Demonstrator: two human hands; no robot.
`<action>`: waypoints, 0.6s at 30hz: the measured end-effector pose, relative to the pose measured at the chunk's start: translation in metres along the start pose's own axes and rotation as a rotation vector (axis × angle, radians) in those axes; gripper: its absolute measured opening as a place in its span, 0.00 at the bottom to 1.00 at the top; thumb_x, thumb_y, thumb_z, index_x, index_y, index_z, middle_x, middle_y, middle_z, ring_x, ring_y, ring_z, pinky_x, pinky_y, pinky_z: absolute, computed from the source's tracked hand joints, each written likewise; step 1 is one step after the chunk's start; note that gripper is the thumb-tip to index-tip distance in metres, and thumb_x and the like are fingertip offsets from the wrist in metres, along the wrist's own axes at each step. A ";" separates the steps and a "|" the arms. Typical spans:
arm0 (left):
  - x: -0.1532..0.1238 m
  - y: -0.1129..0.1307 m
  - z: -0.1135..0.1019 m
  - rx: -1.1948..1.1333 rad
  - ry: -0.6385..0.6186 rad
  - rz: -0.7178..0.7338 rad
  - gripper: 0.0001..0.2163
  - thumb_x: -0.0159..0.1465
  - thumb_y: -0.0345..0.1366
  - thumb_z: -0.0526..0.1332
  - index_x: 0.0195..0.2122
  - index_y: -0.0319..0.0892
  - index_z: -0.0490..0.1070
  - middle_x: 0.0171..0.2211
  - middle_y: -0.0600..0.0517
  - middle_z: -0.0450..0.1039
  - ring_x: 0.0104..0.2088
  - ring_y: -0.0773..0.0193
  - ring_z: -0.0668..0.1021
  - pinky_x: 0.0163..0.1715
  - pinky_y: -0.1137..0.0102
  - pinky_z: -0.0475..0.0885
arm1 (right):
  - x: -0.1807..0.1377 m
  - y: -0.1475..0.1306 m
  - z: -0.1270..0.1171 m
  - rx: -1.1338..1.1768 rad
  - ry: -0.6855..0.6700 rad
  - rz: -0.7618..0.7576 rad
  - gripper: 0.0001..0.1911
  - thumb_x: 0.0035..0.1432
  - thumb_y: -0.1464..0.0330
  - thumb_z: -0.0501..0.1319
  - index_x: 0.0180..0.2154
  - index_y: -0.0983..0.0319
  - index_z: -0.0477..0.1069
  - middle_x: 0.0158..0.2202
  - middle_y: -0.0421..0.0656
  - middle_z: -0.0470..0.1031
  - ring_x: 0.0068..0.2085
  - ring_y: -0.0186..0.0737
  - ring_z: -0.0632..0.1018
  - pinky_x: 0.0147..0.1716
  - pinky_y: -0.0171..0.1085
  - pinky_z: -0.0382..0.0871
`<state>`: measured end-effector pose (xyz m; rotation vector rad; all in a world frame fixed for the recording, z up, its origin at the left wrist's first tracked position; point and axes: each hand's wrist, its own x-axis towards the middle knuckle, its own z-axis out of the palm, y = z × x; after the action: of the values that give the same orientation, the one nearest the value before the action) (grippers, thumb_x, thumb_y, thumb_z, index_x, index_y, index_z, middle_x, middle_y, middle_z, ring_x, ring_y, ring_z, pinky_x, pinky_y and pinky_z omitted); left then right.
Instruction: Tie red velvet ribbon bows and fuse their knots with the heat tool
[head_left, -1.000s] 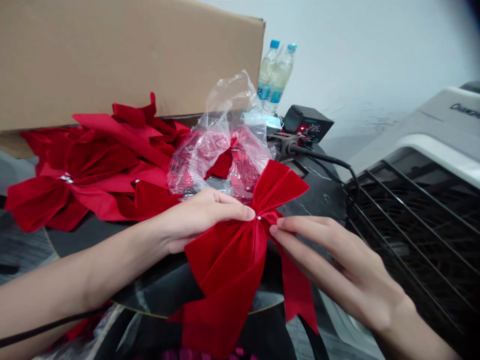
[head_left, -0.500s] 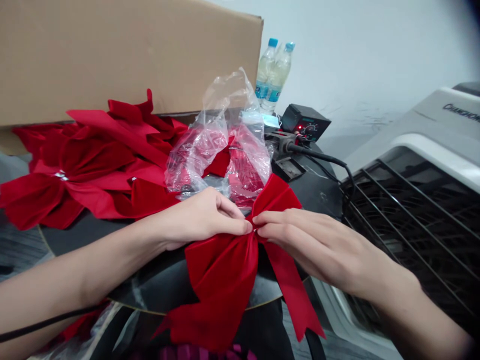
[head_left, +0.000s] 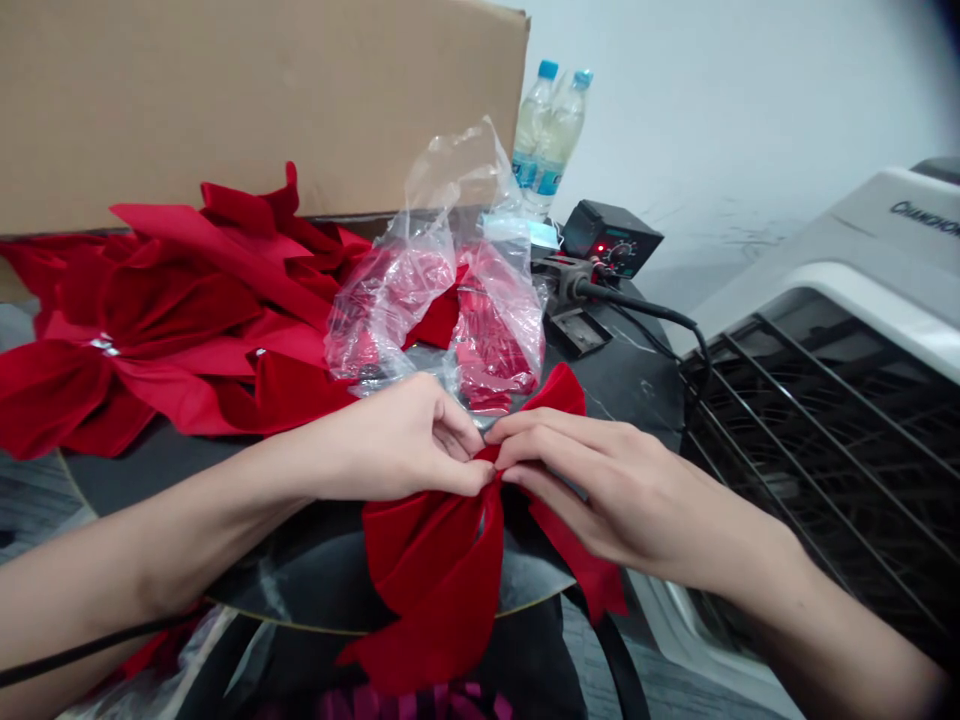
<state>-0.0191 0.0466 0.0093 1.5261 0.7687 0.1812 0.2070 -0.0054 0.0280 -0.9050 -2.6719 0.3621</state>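
view: 1; head-worn | faces: forward, down | range: close above left hand (head_left: pixel 405 445), right hand (head_left: pixel 630 490)

Small handcraft workshop, piecework kind. On the dark counter (head_left: pixel 637 370): one red velvet bow (head_left: pixel 442 570) in work at 6 o'clock, heap of like bows (head_left: pixel 150 320) at 9, plastic bag (head_left: pixel 465 300) of red pieces at 12. Big cardboard carton (head_left: pixel 262 100) at 11. Heat-tool controller (head_left: pixel 611 240), red lamp lit, at 1. Air cooler (head_left: pixel 847 330) at 3.

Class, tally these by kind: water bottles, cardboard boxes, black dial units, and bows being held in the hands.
Water bottles: 2
Cardboard box: 1
Black dial unit: 1
Held red bow, pinched between left hand and right hand: 1
Total: 5
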 end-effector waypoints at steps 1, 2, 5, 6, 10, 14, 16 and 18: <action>0.000 -0.001 -0.001 0.003 -0.021 0.008 0.09 0.61 0.34 0.62 0.24 0.40 0.68 0.24 0.57 0.51 0.25 0.69 0.55 0.25 0.70 0.49 | 0.001 0.000 0.000 0.011 -0.009 0.016 0.08 0.72 0.73 0.55 0.46 0.63 0.72 0.48 0.50 0.80 0.48 0.43 0.83 0.48 0.40 0.79; -0.001 -0.001 -0.001 0.007 -0.042 0.016 0.08 0.62 0.34 0.62 0.25 0.39 0.70 0.24 0.57 0.51 0.26 0.69 0.55 0.25 0.70 0.50 | 0.001 -0.001 0.001 0.014 -0.009 0.030 0.08 0.72 0.72 0.56 0.46 0.62 0.73 0.46 0.49 0.81 0.46 0.43 0.83 0.47 0.40 0.80; -0.003 -0.002 -0.004 0.024 -0.075 0.024 0.06 0.63 0.33 0.61 0.29 0.40 0.72 0.25 0.57 0.51 0.26 0.69 0.54 0.25 0.70 0.51 | 0.002 -0.003 0.001 0.000 0.013 0.049 0.07 0.71 0.71 0.57 0.45 0.60 0.74 0.44 0.48 0.81 0.44 0.43 0.84 0.46 0.40 0.79; -0.004 -0.002 -0.004 0.023 -0.082 0.026 0.06 0.62 0.33 0.61 0.29 0.40 0.71 0.25 0.57 0.52 0.26 0.69 0.55 0.26 0.70 0.51 | 0.001 -0.004 0.002 -0.004 0.016 0.052 0.07 0.70 0.71 0.57 0.45 0.60 0.74 0.43 0.48 0.81 0.43 0.44 0.84 0.45 0.40 0.79; -0.007 -0.002 -0.004 0.002 -0.104 0.035 0.04 0.61 0.30 0.60 0.29 0.40 0.71 0.26 0.56 0.55 0.27 0.68 0.58 0.26 0.71 0.53 | 0.001 -0.006 0.004 0.006 0.009 0.071 0.08 0.71 0.71 0.57 0.47 0.62 0.74 0.44 0.48 0.81 0.42 0.43 0.83 0.44 0.39 0.78; -0.009 -0.001 -0.003 0.027 -0.109 0.039 0.05 0.61 0.29 0.60 0.34 0.40 0.77 0.25 0.57 0.54 0.26 0.68 0.56 0.26 0.69 0.50 | 0.001 -0.006 0.006 0.114 0.056 0.142 0.07 0.70 0.70 0.60 0.48 0.60 0.73 0.41 0.44 0.81 0.36 0.38 0.81 0.38 0.35 0.74; -0.010 0.000 -0.004 0.053 -0.099 0.048 0.04 0.63 0.33 0.62 0.33 0.41 0.77 0.25 0.57 0.53 0.26 0.68 0.55 0.25 0.69 0.49 | 0.002 -0.008 0.004 0.194 0.076 0.223 0.06 0.68 0.70 0.62 0.46 0.59 0.74 0.35 0.40 0.80 0.31 0.34 0.78 0.33 0.32 0.71; -0.010 0.002 -0.004 0.073 -0.089 0.056 0.06 0.63 0.36 0.64 0.33 0.41 0.78 0.24 0.57 0.53 0.26 0.67 0.54 0.24 0.69 0.48 | 0.004 -0.011 0.001 0.264 0.074 0.322 0.05 0.66 0.70 0.65 0.44 0.58 0.75 0.27 0.35 0.77 0.25 0.30 0.74 0.27 0.30 0.67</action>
<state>-0.0283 0.0443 0.0147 1.6147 0.6688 0.1268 0.1983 -0.0113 0.0317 -1.2334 -2.3378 0.7180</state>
